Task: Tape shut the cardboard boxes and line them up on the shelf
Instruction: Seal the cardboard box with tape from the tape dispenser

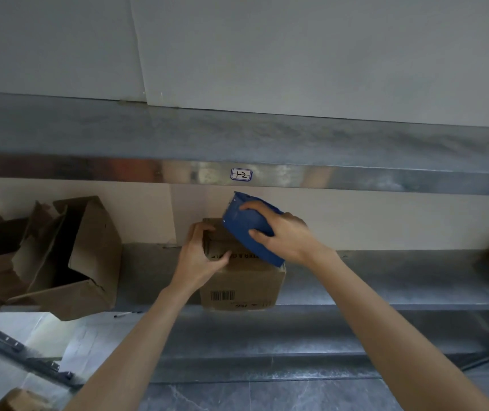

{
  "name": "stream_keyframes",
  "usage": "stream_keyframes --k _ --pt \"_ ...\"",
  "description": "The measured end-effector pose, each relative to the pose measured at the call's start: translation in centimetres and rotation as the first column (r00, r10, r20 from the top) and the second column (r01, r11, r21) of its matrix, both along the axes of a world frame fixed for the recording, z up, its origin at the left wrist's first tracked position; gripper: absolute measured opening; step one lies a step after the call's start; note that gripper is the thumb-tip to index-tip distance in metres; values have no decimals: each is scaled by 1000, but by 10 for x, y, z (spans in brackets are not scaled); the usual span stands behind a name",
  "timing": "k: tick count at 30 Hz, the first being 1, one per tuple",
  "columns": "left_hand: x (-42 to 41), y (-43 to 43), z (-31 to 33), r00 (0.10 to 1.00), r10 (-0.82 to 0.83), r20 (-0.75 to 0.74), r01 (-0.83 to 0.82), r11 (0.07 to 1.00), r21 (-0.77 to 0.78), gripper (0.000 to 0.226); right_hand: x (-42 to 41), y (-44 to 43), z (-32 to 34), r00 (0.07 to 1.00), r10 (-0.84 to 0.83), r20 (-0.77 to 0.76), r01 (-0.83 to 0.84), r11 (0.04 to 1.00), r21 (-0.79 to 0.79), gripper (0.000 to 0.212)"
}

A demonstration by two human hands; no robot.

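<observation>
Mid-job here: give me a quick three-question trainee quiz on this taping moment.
1. True or false: the right hand holds the blue tape dispenser on top of the closed cardboard box.
2. What does the left hand do? A) steadies that box B) grips the pen C) rests on the shelf
3. Fill in: the open torn box sits to the ___ of the closed one.

Key: 1 true; 2 A; 3 left.

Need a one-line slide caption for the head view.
Left hand steadies a small cardboard box on the metal shelf while the right hand runs a blue tape dispenser across it.
</observation>
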State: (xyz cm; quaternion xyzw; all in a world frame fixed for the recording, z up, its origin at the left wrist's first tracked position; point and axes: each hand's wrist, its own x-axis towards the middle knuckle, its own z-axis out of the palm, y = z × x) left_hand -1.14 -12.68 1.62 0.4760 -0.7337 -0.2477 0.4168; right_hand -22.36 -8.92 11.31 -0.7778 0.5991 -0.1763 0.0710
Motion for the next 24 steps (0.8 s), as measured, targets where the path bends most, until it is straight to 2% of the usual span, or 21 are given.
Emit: stream_keyframes --k 5,12,15,19,24 --pt "-1 2 -2 1000 8 -29 -9 1000 -1 57 4 -13 -5 994 101 39 -108 969 221 53" --pt "1 2 -3 1000 -5 12 5 1000 19 50 2 -24 -1 991 114 76 -132 946 297 60" --pt "5 6 -6 999 -38 15 38 999 6 48 3 -22 -8 993 84 86 -103 963 249 56" --pt "3 14 -9 998 -30 -54 30 1000 7 47 6 -15 -16 998 43 50 -48 993 110 47" --pt "6 16 -6 997 -28 -74 27 1000 -7 47 8 -9 -20 999 40 17 -39 998 -39 51"
